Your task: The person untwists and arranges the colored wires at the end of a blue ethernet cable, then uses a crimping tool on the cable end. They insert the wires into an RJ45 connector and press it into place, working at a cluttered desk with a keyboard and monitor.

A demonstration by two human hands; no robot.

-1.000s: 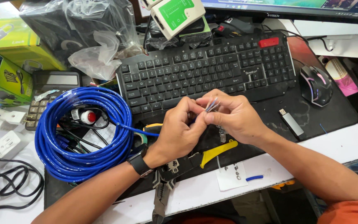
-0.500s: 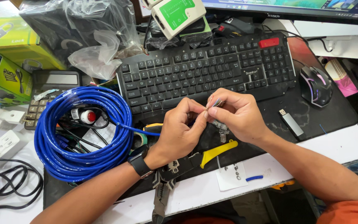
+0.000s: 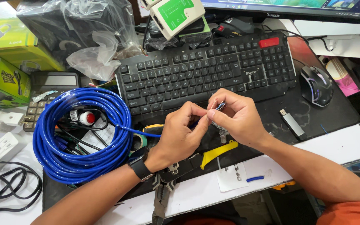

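Yellow-green boxes lie left of the blue cable coil.

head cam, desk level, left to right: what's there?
White power adapter → blue cable coil → left hand → right hand, both pinching the cable's thin wire ends → USB stick → black mouse.
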